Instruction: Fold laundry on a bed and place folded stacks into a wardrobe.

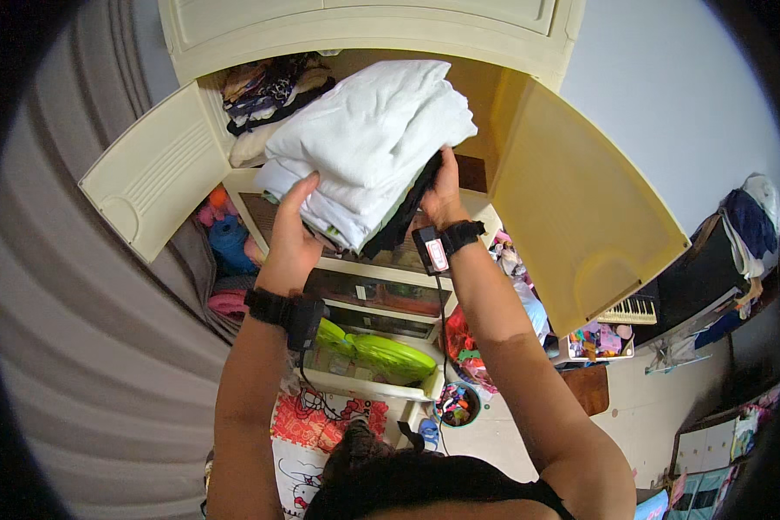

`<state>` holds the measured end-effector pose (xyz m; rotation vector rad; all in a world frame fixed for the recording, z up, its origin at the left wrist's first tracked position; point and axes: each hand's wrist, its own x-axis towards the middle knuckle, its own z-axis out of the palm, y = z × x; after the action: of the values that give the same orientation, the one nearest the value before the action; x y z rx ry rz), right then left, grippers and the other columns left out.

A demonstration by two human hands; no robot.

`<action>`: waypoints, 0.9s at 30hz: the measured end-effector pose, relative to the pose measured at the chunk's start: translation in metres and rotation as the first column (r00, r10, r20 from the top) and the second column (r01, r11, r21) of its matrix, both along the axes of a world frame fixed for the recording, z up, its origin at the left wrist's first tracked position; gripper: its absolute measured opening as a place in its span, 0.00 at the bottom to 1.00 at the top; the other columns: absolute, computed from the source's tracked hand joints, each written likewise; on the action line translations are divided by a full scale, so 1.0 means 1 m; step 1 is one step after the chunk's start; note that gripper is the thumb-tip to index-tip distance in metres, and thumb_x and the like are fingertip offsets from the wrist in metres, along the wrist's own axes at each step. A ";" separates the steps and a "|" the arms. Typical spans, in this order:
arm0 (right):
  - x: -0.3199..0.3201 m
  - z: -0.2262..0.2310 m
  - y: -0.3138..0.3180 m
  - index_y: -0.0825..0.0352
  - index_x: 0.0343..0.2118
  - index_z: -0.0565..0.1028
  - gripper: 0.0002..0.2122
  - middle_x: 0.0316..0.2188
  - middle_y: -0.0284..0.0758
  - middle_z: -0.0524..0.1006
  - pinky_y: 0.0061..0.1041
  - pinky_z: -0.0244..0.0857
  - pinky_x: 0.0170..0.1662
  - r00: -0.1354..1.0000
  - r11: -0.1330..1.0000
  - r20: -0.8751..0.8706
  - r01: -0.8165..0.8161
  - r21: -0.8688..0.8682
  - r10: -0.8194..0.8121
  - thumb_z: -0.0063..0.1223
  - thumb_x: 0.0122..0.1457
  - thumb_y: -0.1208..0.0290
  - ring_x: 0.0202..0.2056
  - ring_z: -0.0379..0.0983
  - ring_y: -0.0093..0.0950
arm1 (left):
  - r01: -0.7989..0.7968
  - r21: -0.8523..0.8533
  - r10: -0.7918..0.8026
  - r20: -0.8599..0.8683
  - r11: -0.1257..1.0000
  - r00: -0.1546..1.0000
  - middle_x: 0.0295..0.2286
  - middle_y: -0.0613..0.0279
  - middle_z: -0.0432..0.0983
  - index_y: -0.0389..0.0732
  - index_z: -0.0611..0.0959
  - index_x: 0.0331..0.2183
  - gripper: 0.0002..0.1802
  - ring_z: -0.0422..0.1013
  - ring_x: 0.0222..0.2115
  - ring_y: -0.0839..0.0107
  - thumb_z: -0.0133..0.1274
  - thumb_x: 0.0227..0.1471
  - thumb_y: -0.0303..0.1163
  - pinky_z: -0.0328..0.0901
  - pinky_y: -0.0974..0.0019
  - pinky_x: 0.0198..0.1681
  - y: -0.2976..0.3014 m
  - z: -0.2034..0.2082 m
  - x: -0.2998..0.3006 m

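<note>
Both my hands are raised, holding a thick stack of folded white clothes (368,139) with a dark garment (407,212) under its right side. My left hand (290,234) grips the stack's lower left edge. My right hand (442,195) grips the lower right, fingers on the dark garment. The stack is in front of the open cream cabinet (364,35), at the level of its shelf. Dark patterned clothes (273,87) are piled on the left of that shelf. Each wrist carries a black strap with a small device.
Two cream doors stand open, one at left (152,169) and one at right (581,208). Below are drawers with a lime-green item (381,355), soft toys (225,238) at left, a small bowl of trinkets (458,406), a keyboard (630,309) and hanging clothes (750,221).
</note>
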<state>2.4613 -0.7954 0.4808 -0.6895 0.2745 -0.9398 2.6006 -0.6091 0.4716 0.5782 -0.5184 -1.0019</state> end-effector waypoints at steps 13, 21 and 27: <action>0.077 -0.030 -0.142 0.64 0.57 0.65 0.32 0.58 0.39 0.65 0.42 0.47 0.63 0.988 0.985 -0.150 -0.054 -0.162 0.029 0.34 0.59 0.43 0.58 0.60 0.40 | 0.069 0.052 -0.062 -0.119 0.996 0.991 0.42 0.59 0.73 0.41 0.75 0.44 0.26 0.69 0.42 0.62 0.63 0.42 0.38 0.65 0.59 0.43 -0.125 -0.031 0.083; 0.143 -0.004 -0.127 0.59 0.59 0.63 0.42 0.58 0.37 0.65 0.45 0.52 0.60 0.941 0.925 -0.299 0.037 -0.378 -0.160 0.33 0.51 0.27 0.58 0.60 0.39 | -0.152 -0.114 0.138 -0.125 0.982 0.983 0.37 0.64 0.73 0.40 0.74 0.43 0.27 0.70 0.38 0.67 0.64 0.38 0.28 0.65 0.63 0.41 -0.203 -0.071 0.125; 0.160 -0.028 -0.214 0.67 0.50 0.71 0.25 0.48 0.39 0.74 0.32 0.66 0.52 0.903 0.901 -0.414 -0.081 -0.427 -0.116 0.44 0.58 0.50 0.47 0.72 0.34 | -0.207 0.018 0.206 -0.211 0.978 0.955 0.52 0.50 0.61 0.37 0.54 0.58 0.57 0.62 0.50 0.58 0.68 0.27 0.23 0.62 0.59 0.51 -0.267 -0.091 0.137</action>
<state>2.6216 -1.0095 0.4526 -1.3207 0.4697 -0.8644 2.7375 -0.8765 0.3805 0.5027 -0.2642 -0.8501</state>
